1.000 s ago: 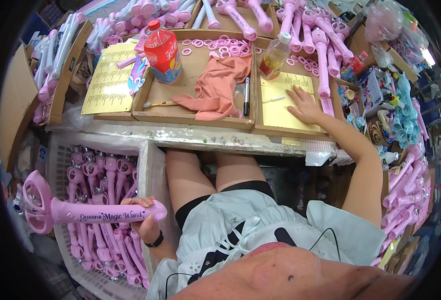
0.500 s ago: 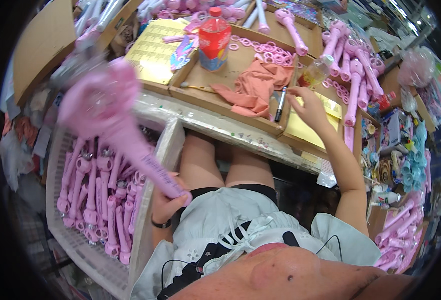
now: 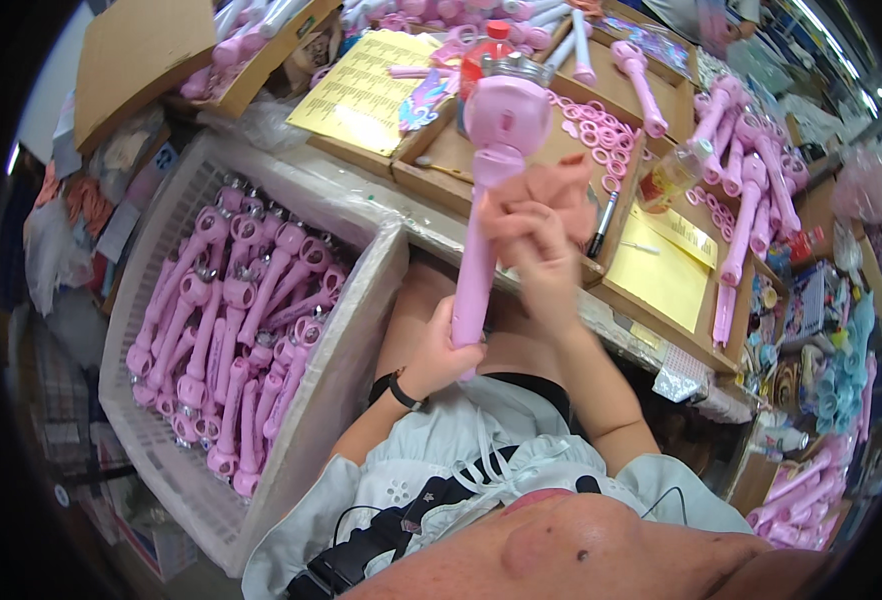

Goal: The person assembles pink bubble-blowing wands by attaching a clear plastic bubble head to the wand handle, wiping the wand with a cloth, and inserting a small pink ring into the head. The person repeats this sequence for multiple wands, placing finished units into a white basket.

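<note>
Pink plastic makes up the wand [image 3: 475, 275], which is held head-up in the middle of the scene, its lower end wrapped by the curled fingers of the left hand [image 3: 449, 345]. A salmon cloth [image 3: 564, 192] is clutched by the blurred right hand [image 3: 539, 255] at the shaft; whether the wand is touched cannot be told. More wands [image 3: 231, 310] are heaped in a pale basket [image 3: 166, 470] at left; a yellow sheet [image 3: 653, 280] is seen at right.

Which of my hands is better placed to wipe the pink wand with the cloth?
Your right hand, probably: it holds the orange cloth by the pink wand, while your left hand grips the wand's lower end.
</note>
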